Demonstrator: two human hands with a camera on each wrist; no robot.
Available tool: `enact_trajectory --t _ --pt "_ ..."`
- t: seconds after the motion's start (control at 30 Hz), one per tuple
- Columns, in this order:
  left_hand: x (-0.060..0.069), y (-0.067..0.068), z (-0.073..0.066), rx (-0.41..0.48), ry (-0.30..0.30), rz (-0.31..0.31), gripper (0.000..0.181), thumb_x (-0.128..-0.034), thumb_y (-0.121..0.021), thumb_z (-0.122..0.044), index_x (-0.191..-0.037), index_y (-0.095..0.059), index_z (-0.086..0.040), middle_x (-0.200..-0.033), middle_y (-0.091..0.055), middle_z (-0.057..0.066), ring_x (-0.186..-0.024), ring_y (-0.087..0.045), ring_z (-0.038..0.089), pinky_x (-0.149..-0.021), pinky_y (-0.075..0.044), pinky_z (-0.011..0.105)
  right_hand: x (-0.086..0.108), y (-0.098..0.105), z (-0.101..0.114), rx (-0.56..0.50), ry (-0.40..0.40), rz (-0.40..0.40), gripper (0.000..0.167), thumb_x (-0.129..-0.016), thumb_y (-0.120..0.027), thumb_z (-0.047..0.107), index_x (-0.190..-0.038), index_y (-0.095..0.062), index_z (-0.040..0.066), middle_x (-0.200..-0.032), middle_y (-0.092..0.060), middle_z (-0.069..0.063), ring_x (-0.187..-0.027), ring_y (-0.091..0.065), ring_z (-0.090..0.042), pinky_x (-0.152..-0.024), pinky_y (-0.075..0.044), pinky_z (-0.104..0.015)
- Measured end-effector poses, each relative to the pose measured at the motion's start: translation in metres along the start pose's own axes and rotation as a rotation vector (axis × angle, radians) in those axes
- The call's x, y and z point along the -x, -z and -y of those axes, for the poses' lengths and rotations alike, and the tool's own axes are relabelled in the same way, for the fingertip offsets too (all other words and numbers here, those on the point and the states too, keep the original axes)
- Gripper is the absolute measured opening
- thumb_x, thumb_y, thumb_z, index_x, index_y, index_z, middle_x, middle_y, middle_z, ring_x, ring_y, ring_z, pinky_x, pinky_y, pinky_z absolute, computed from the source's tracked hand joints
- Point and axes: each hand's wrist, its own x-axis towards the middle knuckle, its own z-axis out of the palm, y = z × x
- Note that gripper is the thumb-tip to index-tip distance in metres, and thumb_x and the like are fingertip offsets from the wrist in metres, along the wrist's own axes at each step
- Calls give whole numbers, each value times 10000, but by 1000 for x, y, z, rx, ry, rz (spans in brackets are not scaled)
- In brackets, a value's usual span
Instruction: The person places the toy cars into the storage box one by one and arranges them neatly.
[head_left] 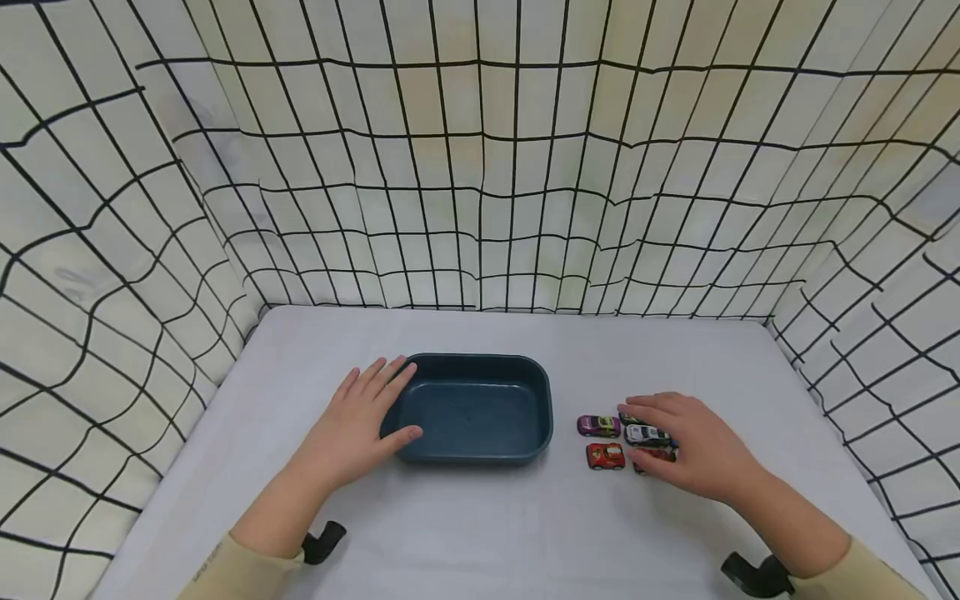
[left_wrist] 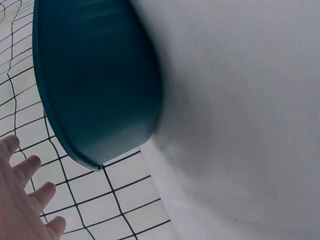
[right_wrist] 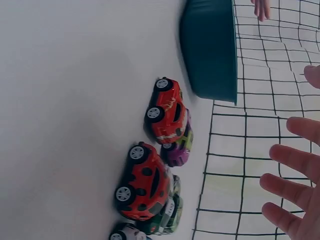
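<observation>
A dark teal plastic tray (head_left: 472, 421) stands on the table, its inside bare. Over its left end my left hand (head_left: 360, 433) is spread, fingers straight; the left wrist view shows those fingers (left_wrist: 42, 195) apart from the tray wall (left_wrist: 100, 75). To the tray's right, several small toy cars sit close together: a purple one (head_left: 598, 426), a red one (head_left: 605, 456), a white one (head_left: 647, 435), a red black-spotted one (right_wrist: 145, 182) and a green one (right_wrist: 167, 217). Above them hovers my right hand (head_left: 697, 446), fingers extended, holding nothing and partly hiding the right-hand cars.
A white cloth covers the table (head_left: 480, 533). Pale fabric walls with a black grid (head_left: 495, 167) rise behind it and on both sides. Black wrist mounts show near the left sleeve (head_left: 243, 571) and the right sleeve (head_left: 855, 575).
</observation>
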Motion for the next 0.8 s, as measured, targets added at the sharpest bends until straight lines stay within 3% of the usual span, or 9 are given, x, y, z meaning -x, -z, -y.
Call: enact_trajectory --t 0.47,0.8 --pt "-7 -10 15 44 57 78 878 -933 -555 -617 -1602 -192 -178 -1646 -184 96 -1499 -151 358 -1181 -98 596 -3 -24 -9 -56 -6 209 394 -845 -773 415 -1208 -720 270 -1144 -695 117 -1090 -620 -163 -958 -484 -514" --pt "-6 -20 25 49 93 124 963 -894 -454 -754 -1596 -206 -144 -1638 -188 138 -1486 -175 391 -1165 -146 618 -11 -37 -14 -27 50 292 383 -815 -808 405 -1182 -720 343 -1037 -681 164 -959 -581 -69 -895 -500 -442"
